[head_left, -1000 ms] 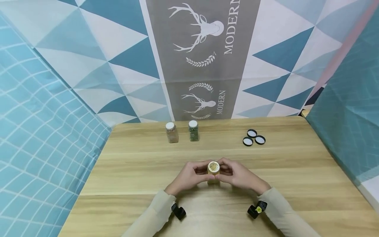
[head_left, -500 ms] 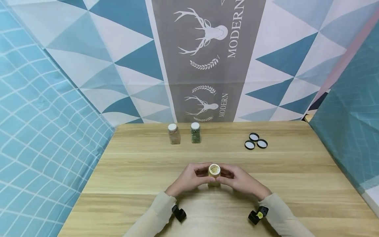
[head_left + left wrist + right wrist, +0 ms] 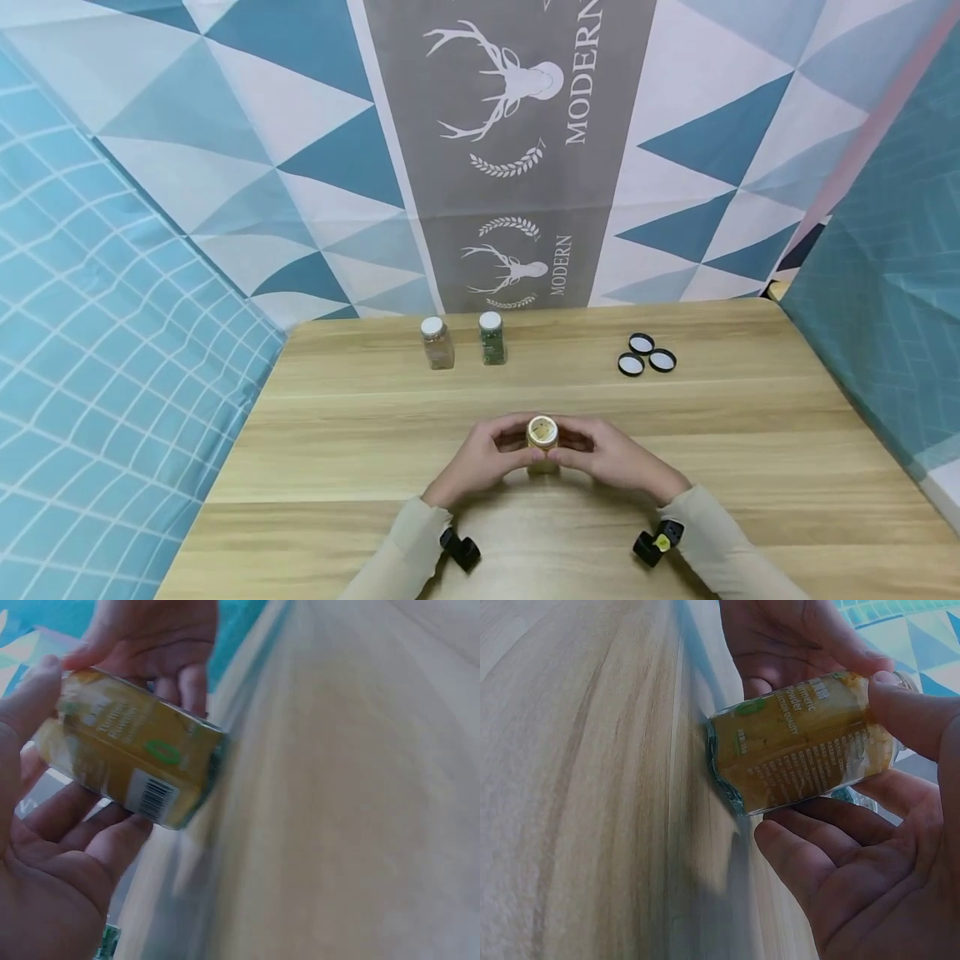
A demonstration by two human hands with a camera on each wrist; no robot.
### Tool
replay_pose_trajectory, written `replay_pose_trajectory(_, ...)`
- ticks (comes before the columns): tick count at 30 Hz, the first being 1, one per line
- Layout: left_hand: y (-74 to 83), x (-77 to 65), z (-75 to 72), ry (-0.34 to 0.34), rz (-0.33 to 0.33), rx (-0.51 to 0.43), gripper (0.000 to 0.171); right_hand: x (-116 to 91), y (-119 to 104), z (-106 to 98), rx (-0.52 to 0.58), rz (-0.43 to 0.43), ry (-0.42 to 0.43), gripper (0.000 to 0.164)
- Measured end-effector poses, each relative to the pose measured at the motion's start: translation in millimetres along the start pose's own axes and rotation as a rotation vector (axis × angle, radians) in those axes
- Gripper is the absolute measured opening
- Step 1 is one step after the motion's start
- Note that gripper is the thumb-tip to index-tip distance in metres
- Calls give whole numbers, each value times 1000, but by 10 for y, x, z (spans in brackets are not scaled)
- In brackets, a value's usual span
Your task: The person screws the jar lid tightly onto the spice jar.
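A small square jar of turmeric powder (image 3: 542,467) stands upright between both hands, its round top facing up and showing patchy yellow and white inside the rim. My left hand (image 3: 477,457) grips it from the left, thumb on the near side and fingers round the far side. From the right, my right hand (image 3: 613,457) holds it the same way, the thumb tips almost meeting. The left wrist view shows the yellow label with a barcode on the jar (image 3: 124,742). Label print and a green mark show on the jar (image 3: 795,746) in the right wrist view, its base close to the table.
Toward the back of the wooden table (image 3: 360,450) stand a jar with pale brownish contents (image 3: 438,347) and a jar with green contents (image 3: 492,346), both white-topped. Three black-rimmed lids (image 3: 631,364) lie grouped at back right. A patterned cloth (image 3: 315,183) hangs behind.
The head view shifts slightly. Both hands keep their grip on the turmeric jar, with only small finger adjustments, and the other jars and lids stay put.
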State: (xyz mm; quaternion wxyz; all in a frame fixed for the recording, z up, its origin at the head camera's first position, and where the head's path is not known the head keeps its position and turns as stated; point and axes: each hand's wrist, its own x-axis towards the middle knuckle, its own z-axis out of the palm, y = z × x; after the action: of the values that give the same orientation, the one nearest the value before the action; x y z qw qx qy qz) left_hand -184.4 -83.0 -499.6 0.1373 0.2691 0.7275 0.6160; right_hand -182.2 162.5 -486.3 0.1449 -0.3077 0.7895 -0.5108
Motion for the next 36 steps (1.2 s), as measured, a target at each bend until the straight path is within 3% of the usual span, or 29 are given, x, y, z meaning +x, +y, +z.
replay_pose_trajectory(4, 22, 9, 3, 10, -17, 4, 50, -15, -9, 5, 4, 3, 11, 57)
replay_pose_trajectory(9, 27, 19, 22, -26, -32, 12, 50, -91, -1, 3, 25, 21, 32, 54)
replay_pose_trajectory(15, 24, 14, 7, -32, -50, 25, 52, -152, -7, -99, 79, 61, 45, 63)
replay_pose_trajectory(20, 16, 21, -14, -11, -40, 64, 51, -197, -32, -306, 74, -33, 92, 63)
replay_pose_trajectory(26, 3, 16, 0, -16, -19, 44, 50, -276, -29, -610, 96, -112, 160, 59)
replay_pose_trajectory(30, -3, -1, 2, -4, -22, 39, 49, -296, -26, -831, 112, -67, 206, 58)
replay_pose_trajectory(36, 15, -47, -35, -1, -40, 49, 50, -319, -15, -1129, 49, 36, 305, 60)
